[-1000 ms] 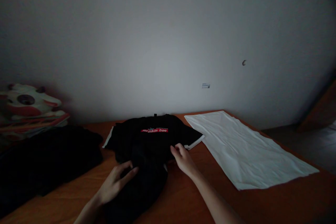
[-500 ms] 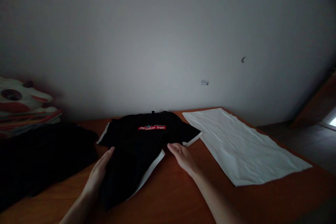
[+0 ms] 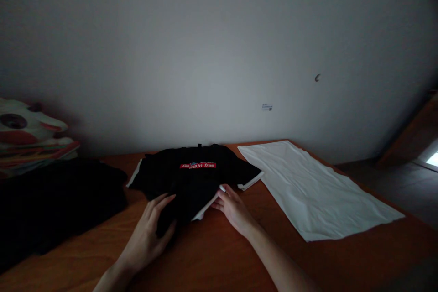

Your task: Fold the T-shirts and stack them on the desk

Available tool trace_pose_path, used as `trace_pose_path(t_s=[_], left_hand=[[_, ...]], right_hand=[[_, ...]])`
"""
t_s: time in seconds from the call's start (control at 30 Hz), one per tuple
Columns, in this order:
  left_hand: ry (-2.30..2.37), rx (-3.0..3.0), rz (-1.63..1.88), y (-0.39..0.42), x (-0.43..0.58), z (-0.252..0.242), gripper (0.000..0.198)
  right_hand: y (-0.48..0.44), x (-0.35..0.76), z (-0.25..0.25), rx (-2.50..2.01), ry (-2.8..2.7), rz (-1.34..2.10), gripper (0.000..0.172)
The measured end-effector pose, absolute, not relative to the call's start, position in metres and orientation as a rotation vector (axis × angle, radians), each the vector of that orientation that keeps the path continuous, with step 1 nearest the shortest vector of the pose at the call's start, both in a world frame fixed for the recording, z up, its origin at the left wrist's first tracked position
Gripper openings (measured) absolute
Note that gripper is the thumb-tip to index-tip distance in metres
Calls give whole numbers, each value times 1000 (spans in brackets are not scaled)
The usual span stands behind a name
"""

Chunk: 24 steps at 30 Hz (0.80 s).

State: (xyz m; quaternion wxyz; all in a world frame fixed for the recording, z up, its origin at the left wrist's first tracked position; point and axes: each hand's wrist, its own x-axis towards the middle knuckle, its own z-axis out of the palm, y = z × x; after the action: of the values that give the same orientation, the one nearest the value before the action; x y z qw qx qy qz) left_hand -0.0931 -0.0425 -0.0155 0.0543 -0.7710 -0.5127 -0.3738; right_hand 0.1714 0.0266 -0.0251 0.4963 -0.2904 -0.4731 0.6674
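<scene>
A black T-shirt (image 3: 226, 159) with white-edged sleeves and a red "Remain free" print lies on the orange-brown wooden surface. Its lower part is folded up toward the chest, and a strip of white edging shows at the fold's right side. My right hand (image 3: 236, 212) pinches that white edge between thumb and fingers, just below the right sleeve. On the other side, my left hand (image 3: 145, 235) has its fingers and thumb around the bunched black cloth at the lower left. Dark fabric hides part of the left grip.
A white cloth (image 3: 308, 187) lies flat to the right, touching the T-shirt's sleeve. Dark clothing (image 3: 68, 196) is heaped at the left, with a plush-like animal figure (image 3: 27, 123) behind it. A grey wall (image 3: 205, 54) rises behind the wooden surface (image 3: 219, 255).
The T-shirt's lower end has moved up and away from me, shortening its spread. My left hand has shifted right and closed around the cloth; my right hand has taken hold of the white edge.
</scene>
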Motion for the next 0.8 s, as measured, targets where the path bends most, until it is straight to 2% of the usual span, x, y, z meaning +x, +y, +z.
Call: trace_pose_path(t_s=[0.07,0.13,0.2,0.3,0.33,0.43,0.53,0.6,0.67,0.73,0.8], left_hand=[[-1536,-2093,-1248,-40,-98,-15,33],[-1550,-2041,-1213,-40,-99,-14,21],[-1585,-2200,-1044,-41,-97,-14,32],[-1656,-2391,-824,-41,-91,-18,80],[-1685,-2402,-809,-41,-89,-20,86],[-1753,-2421,-843,-40,-86,-22,67],[-1775,-2456,-894,-41,-87,-18,53],[-1795,-2488,-921,-42,-87,-14,41],[-1817,-2513,-950,-43,-88,-12,30],[-1814,-2485,-1001,-43,-90,-10,27],[-1805,-2382,-1083,-42,-94,-7,25]], right_hand=[[23,168,-21,-565,-988,1752,31],[20,166,-20,-522,-1017,1767,33],[18,165,-22,-580,-1209,1693,44],[13,164,-30,-758,-1590,1386,52],[10,163,-33,-801,-1700,1251,54],[3,159,-34,-879,-1941,923,67],[-3,157,-30,-957,-2022,801,78],[-4,155,-27,-984,-1996,800,74],[-4,153,-25,-990,-1925,867,56],[-1,152,-23,-979,-1805,991,40],[3,153,-21,-966,-1650,1077,33]])
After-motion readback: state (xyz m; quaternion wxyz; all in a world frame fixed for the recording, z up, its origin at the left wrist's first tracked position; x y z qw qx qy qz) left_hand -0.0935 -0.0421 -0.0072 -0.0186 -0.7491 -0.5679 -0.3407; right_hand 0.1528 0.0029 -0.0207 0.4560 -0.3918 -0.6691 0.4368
